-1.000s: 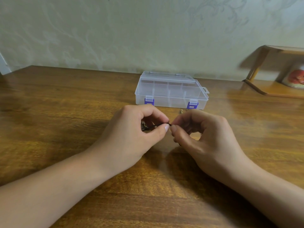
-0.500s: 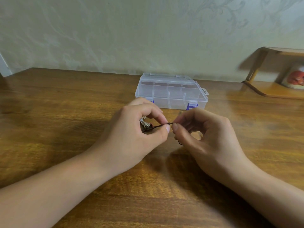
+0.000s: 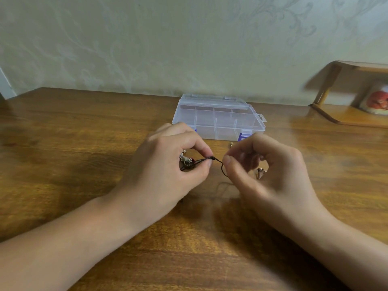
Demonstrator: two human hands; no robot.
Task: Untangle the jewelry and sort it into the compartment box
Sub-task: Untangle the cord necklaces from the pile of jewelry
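The left hand (image 3: 165,164) pinched a thin black cord (image 3: 217,161) near its knot, with a silver and red pendant (image 3: 185,161) tucked under its fingers. The right hand (image 3: 270,177) pinched the same cord just beside. A hard pull could probably tighten the knot or snap the cord. The clear compartment box (image 3: 218,118) stood closed on the counter (image 3: 63,143) behind the hands, so its lid blocked any sorting. A small ring (image 3: 261,170) showed under the right palm.
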